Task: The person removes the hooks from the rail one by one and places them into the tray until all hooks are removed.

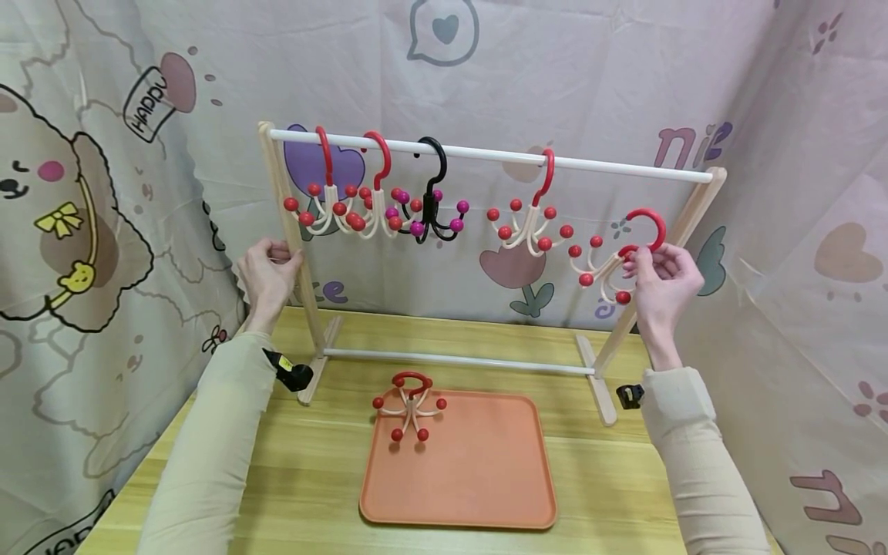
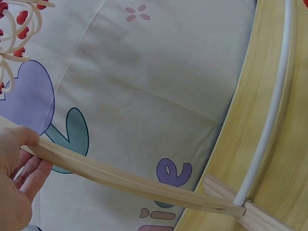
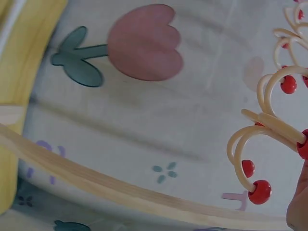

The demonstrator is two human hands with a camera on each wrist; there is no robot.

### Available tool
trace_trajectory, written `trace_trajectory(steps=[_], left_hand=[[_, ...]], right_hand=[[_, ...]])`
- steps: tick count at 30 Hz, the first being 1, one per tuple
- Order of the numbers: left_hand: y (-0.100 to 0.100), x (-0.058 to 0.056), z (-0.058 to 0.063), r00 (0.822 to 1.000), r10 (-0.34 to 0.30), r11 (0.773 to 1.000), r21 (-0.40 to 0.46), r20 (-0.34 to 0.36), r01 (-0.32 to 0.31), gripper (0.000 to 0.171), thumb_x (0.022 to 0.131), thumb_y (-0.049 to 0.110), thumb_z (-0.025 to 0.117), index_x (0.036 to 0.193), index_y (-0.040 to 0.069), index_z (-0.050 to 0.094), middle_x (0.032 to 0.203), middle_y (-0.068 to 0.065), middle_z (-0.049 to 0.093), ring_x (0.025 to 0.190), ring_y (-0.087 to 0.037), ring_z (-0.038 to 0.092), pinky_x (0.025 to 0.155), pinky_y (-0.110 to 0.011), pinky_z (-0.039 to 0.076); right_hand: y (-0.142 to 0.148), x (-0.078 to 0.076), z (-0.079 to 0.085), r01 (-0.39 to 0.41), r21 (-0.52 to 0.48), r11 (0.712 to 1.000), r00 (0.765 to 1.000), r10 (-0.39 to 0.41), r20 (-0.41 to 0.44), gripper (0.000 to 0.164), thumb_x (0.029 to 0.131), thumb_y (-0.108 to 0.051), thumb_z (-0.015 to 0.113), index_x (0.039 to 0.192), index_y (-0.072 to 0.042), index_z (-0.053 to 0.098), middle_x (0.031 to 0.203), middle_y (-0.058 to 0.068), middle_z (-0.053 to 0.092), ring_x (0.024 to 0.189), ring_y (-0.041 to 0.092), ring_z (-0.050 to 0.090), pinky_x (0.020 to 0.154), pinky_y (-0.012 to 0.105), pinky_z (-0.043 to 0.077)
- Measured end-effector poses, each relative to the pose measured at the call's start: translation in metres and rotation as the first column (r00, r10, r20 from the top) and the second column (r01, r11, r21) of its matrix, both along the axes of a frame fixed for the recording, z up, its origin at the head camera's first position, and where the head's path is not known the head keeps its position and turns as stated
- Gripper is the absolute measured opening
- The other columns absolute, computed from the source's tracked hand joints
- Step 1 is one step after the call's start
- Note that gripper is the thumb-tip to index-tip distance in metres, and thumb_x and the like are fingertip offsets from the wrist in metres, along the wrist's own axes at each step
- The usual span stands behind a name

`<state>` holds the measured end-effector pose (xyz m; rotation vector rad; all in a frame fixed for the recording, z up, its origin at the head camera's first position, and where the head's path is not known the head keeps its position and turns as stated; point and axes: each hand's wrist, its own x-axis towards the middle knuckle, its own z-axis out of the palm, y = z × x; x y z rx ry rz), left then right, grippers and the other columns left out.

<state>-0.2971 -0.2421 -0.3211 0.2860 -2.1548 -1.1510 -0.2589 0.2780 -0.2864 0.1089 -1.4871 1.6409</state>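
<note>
My left hand (image 1: 267, 277) pinches the left upright of a wooden garment rack (image 1: 312, 301), thumb on one side and fingers on the other, as the left wrist view shows. At the right end, my right hand (image 1: 664, 293) holds a multi-arm hanger (image 1: 607, 267) with cream prongs, red ball tips and a red hook. It is tilted, its hook below the white top rail (image 1: 472, 153) and apart from it. Three more red-hooked hangers (image 1: 530, 227) and one black hanger (image 1: 432, 204) with magenta balls hang on that rail. In the right wrist view only the edge of my hand shows.
An orange tray (image 1: 479, 462) lies on the wooden table (image 1: 298, 478), with another red-hooked hanger (image 1: 411, 407) at its back left corner. The rack's low white bar (image 1: 458, 359) and feet stand behind it. Printed curtains (image 1: 444, 92) enclose the back and sides.
</note>
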Motion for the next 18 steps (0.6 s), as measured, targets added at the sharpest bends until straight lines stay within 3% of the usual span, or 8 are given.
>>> trace_trajectory(steps=[5,9,11,16,18], left_hand=[[0.000,0.001,0.001,1.000,0.000,1.000,0.000,0.010,0.000,0.029,0.089,0.023,0.074,0.107,0.000,0.073,0.104,-0.023,0.074,0.061,0.014,0.044,0.076,-0.015,0.037],[0.000,0.001,0.001,1.000,-0.001,1.000,0.003,0.016,0.001,0.029,0.090,0.023,0.074,0.108,0.000,0.073,0.104,-0.022,0.074,0.061,0.014,0.044,0.076,-0.016,0.037],[0.000,0.001,0.001,1.000,-0.002,1.000,0.002,0.016,0.002,0.029,0.090,0.023,0.073,0.108,0.000,0.073,0.104,-0.022,0.074,0.061,0.014,0.044,0.075,-0.016,0.037],[0.000,0.001,0.001,1.000,0.001,1.000,0.000,0.018,-0.001,0.029,0.090,0.024,0.074,0.107,0.001,0.073,0.104,-0.022,0.074,0.061,0.014,0.044,0.076,-0.016,0.036],[-0.001,0.000,0.000,1.000,0.002,1.000,0.001,0.022,-0.002,0.029,0.090,0.024,0.074,0.107,0.001,0.073,0.105,-0.022,0.074,0.061,0.014,0.044,0.077,-0.016,0.037]], right_hand=[[-0.003,0.002,-0.026,-0.006,0.050,0.999,0.999,0.004,0.047,0.005,0.090,-0.002,0.067,0.095,-0.004,0.069,0.075,-0.005,0.070,0.057,0.005,0.065,0.056,0.015,0.053],[-0.009,0.004,-0.049,-0.088,0.077,0.993,0.994,0.083,0.070,0.009,0.089,0.004,0.064,0.095,0.011,0.065,0.069,-0.005,0.070,0.052,0.005,0.064,0.051,0.017,0.052],[-0.013,0.005,-0.060,-0.160,0.056,0.986,0.984,0.155,0.085,0.013,0.089,0.007,0.064,0.097,0.018,0.062,0.067,-0.002,0.071,0.051,0.006,0.064,0.050,0.018,0.052],[-0.022,0.007,-0.083,-0.287,0.035,0.957,0.950,0.280,0.139,0.005,0.088,0.013,0.063,0.092,0.011,0.064,0.067,0.000,0.072,0.051,0.008,0.065,0.050,0.020,0.053],[-0.026,0.008,-0.092,-0.328,0.041,0.944,0.934,0.317,0.167,0.005,0.088,0.015,0.062,0.092,0.013,0.063,0.068,-0.001,0.072,0.052,0.008,0.065,0.050,0.021,0.053]])
